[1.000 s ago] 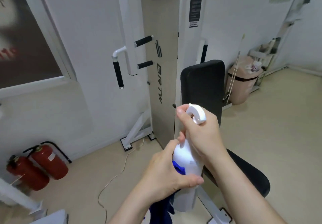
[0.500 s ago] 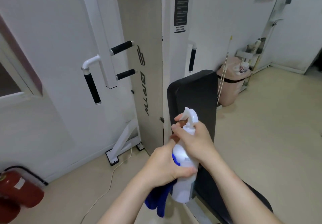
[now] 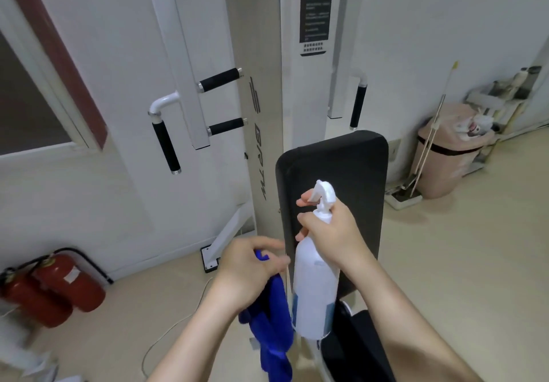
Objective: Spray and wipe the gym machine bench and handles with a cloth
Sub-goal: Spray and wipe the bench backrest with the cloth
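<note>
Pale gym floor runs beneath me. Nearest, my left hand [image 3: 252, 265] is curled round a blue cloth [image 3: 273, 322] that hangs below it, kept ready for wiping, I judge. Just beside it, my right hand [image 3: 332, 233] grips the spray bottle [image 3: 315, 292] by its neck, a finger at the trigger, nozzle towards the black backrest pad [image 3: 356, 167]. Beyond, the black handles [image 3: 166, 149] hang untouched.

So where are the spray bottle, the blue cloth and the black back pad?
spray bottle [image 3: 315, 292], head view, middle of its white body.
blue cloth [image 3: 270, 331], head view, on its hanging fold.
back pad [image 3: 350, 167], head view, upper part of the black cushion.
</note>
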Demonstrator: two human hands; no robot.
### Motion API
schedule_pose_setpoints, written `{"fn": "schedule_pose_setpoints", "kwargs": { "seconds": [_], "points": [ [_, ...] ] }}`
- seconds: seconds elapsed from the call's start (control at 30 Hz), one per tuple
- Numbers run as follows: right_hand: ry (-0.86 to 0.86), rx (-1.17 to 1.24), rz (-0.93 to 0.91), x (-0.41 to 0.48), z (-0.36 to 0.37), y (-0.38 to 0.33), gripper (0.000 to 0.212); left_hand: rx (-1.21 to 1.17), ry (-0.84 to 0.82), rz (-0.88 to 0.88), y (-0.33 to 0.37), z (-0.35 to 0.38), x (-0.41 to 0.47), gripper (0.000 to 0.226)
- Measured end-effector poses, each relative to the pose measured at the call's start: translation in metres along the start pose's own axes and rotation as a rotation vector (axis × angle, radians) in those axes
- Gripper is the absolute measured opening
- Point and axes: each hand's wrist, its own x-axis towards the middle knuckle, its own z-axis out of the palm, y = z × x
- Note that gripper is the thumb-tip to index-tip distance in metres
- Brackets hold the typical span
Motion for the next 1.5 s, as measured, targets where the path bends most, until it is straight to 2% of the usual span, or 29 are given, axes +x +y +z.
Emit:
{"fn": "schedule_pose_setpoints", "kwargs": {
  "seconds": [0.03,0.07,0.13,0.2,0.27,0.33,0.43,0.53,0.6,0.7,0.8,1.0,1.13,1.2,1.27,1.37,1.5],
  "points": [
    [-0.024,-0.018,-0.018,0.004,-0.001,0.000,0.020,-0.017,0.045,0.003,0.001,0.001,0.000,0.008],
    [-0.044,-0.059,-0.035,0.007,-0.002,0.002,0.015,-0.025,0.064,0.003,0.001,0.004,0.001,0.019],
    [-0.045,-0.203,-0.060,0.013,0.000,0.004,0.004,-0.084,0.087,-0.022,0.002,0.011,0.000,0.024],
    [-0.003,-0.298,-0.068,0.017,0.001,0.009,0.018,-0.159,0.136,-0.042,0.003,0.018,0.003,0.020],
    [0.010,-0.284,-0.048,0.019,-0.002,0.009,0.019,-0.252,0.168,-0.074,0.002,0.021,0.007,0.014],
    [-0.021,-0.239,-0.040,0.022,-0.005,0.010,0.010,-0.322,0.140,-0.119,0.004,0.021,0.011,0.008],
    [-0.026,-0.261,-0.058,0.026,-0.008,0.013,0.006,-0.356,0.011,-0.150,0.007,0.019,0.015,0.035],
    [0.054,-0.324,-0.066,0.029,-0.014,0.018,0.016,-0.281,-0.021,-0.140,0.012,0.023,0.019,0.050],
    [0.091,-0.334,-0.068,0.032,-0.021,0.018,0.016,-0.251,0.015,-0.113,0.020,0.028,0.021,0.046],
    [0.098,-0.255,-0.067,0.039,-0.037,0.017,0.002,-0.219,0.073,-0.071,0.036,0.040,0.027,0.041],
    [0.121,-0.230,-0.049,0.048,-0.056,0.019,0.014,-0.137,0.095,-0.010,0.050,0.049,0.034,0.040],
    [0.262,-0.286,-0.034,0.068,-0.098,0.024,0.004,0.131,0.139,0.226,0.075,0.062,0.049,0.040],
    [0.318,-0.397,-0.020,0.079,-0.123,0.023,0.015,0.288,0.204,0.318,0.082,0.073,0.060,0.029],
    [0.274,-0.396,0.001,0.082,-0.133,0.024,0.013,0.311,0.219,0.306,0.087,0.079,0.063,0.024],
    [0.246,-0.376,0.019,0.084,-0.139,0.026,0.014,0.284,0.214,0.259,0.090,0.083,0.065,0.035],
    [0.264,-0.397,0.042,0.083,-0.145,0.034,0.013,0.180,0.197,0.166,0.092,0.091,0.065,0.042],
    [0.261,-0.400,0.068,0.077,-0.149,0.041,0.019,-0.094,0.141,0.007,0.092,0.098,0.061,0.034]
  ]
}}
